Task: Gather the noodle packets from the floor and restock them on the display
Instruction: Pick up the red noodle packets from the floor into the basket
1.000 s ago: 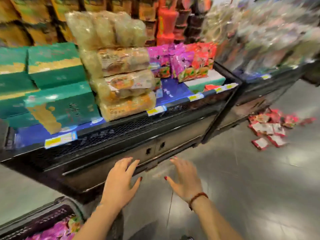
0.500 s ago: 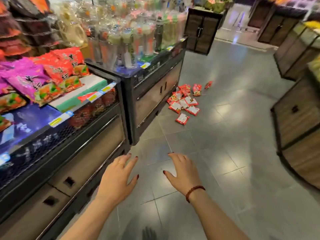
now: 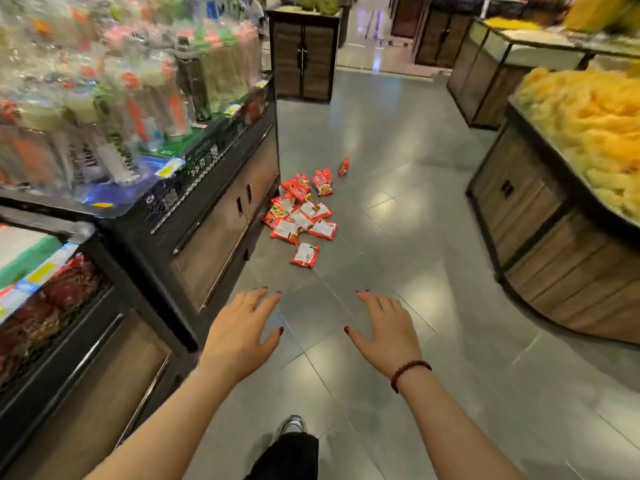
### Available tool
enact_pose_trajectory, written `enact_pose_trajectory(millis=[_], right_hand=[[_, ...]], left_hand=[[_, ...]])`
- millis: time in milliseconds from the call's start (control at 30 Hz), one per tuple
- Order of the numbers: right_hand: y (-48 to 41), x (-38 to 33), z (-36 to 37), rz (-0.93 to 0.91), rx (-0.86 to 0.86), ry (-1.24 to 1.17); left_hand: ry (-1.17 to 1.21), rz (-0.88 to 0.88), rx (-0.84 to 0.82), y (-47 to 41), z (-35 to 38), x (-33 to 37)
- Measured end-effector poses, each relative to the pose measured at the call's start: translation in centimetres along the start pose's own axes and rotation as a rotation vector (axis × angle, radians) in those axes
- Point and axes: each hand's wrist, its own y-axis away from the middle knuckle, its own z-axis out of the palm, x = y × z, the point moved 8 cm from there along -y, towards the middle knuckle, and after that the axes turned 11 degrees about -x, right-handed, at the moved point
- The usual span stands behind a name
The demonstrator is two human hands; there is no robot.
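Several red and white noodle packets (image 3: pixel 304 211) lie scattered on the grey tiled floor, beside the foot of the dark display stand (image 3: pixel 221 209) on the left. One packet (image 3: pixel 305 255) lies nearest to me, and another (image 3: pixel 344 166) sits apart at the far end. My left hand (image 3: pixel 242 336) and my right hand (image 3: pixel 386 329) are held out in front of me, palms down, fingers spread and empty. Both hands are well short of the packets.
The left display carries bottled goods (image 3: pixel 114 109) and packaged food (image 3: pixel 45 306) in a lower bin. A wooden stand with yellow snacks (image 3: pixel 588 126) borders the aisle on the right. A dark cabinet (image 3: pixel 304 53) stands at the far end. My shoe (image 3: pixel 291 426) shows below.
The view has swung right from the shelf front to look down the aisle, and the packets are now nearer and more central. Both hands stay spread and empty.
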Motion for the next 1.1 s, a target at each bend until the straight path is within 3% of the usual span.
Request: enact_pose_trajectory(millis=[200,467,800,1100], right_hand=[[-13.1,1.0,-4.0,0.018,0.007,0.005],[-26.0,6.0,-6.9,0.029,-0.023,-0.023],[-45.7,14.5,-11.9,-0.063,-0.112,0.017],[-61.5,16.4,-13.7,-0.171,-0.189,0.007]], left_hand=[[0.037,0.024,-0.044,-13.2,-0.5,-4.4],[0.094,0.024,-0.065,-28.2,-0.1,-4.9],[0.097,-0.127,-0.090,-46.2,0.8,-3.9],[0.076,-0.245,-0.108,-58.6,0.9,-7.2]])
